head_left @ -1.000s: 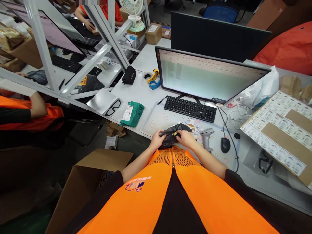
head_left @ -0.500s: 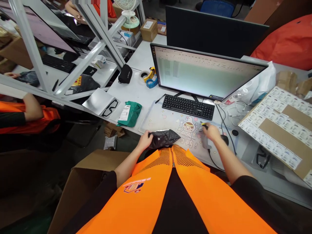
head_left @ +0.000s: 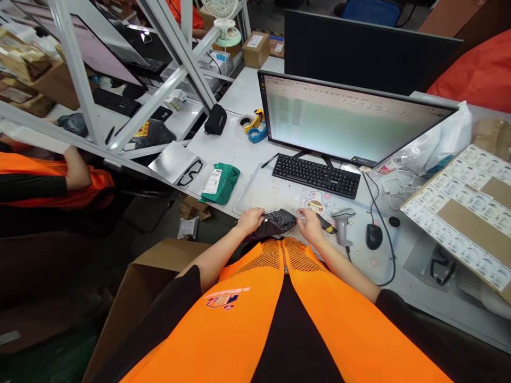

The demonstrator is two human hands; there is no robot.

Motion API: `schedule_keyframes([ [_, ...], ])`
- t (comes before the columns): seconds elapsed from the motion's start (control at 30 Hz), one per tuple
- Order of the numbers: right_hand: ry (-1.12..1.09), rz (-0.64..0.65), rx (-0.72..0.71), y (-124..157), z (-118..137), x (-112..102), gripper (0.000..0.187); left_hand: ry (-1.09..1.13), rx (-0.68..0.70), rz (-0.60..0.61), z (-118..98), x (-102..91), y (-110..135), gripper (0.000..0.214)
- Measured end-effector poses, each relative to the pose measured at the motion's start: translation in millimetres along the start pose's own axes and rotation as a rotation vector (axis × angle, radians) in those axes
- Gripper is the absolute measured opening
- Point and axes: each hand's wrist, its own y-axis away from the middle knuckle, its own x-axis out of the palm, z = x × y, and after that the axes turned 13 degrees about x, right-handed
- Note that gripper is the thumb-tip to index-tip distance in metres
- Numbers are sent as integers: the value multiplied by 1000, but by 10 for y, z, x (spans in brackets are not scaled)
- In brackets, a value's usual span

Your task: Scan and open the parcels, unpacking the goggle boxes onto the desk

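A black plastic mailer bag (head_left: 281, 221) lies at the desk's front edge, close against my vest. My left hand (head_left: 251, 221) is closed on the bag's left end. At the bag's right end, my right hand (head_left: 310, 226) is closed around a utility knife (head_left: 328, 225), whose yellow-and-black end sticks out to the right. My fingers hide the knife's front part. A grey barcode scanner (head_left: 342, 224) stands on the printed desk mat (head_left: 263, 186), just right of the knife. Left of the bag is a green parcel (head_left: 224, 183) with a white label.
Behind the mat are a keyboard (head_left: 315, 174) and a monitor (head_left: 355, 119). A mouse (head_left: 374, 236) and its cable lie right, near a label-covered cardboard sheet (head_left: 451, 207). Tape rolls (head_left: 255, 127) sit back left. An open carton (head_left: 159, 260) stands below; a co-worker's arm (head_left: 77, 169) is at left.
My right hand has moved left from beside the scanner to the bag's right end, bringing the utility knife. The scanner now shows fully. The view has shifted slightly.
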Motion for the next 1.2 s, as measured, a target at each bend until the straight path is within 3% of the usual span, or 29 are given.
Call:
schedule_keyframes([
  [0.1,-100,223,-302,115,374,157,39,3,-51,-14,-30,80,-24,17],
  [0.17,-49,314,-394,156,565,242,45,6,-74,-25,-73,123,-25,17],
  [0.3,173,357,-360,206,785,261,54,-1,-84,-61,-199,171,21,18],
  [0.5,369,302,-178,199,955,77,40,-10,-213,-121,-165,215,13,25],
  [0.57,340,306,-152,193,861,18,30,-1,-304,-136,-42,187,21,29],
  [0.67,239,320,-152,202,513,45,23,40,-413,-132,175,147,56,32],
  [0.87,30,224,-98,267,-209,411,44,125,-483,-139,389,144,-15,37],
  [1.03,-170,166,-67,149,-411,421,54,169,-303,-125,369,-5,-122,34],
  [1.13,-293,-47,-55,-23,-340,399,65,304,-96,-99,305,-48,-245,69],
  [1.2,-309,-74,2,-138,-205,473,85,439,-22,-67,243,-7,-374,85],
])
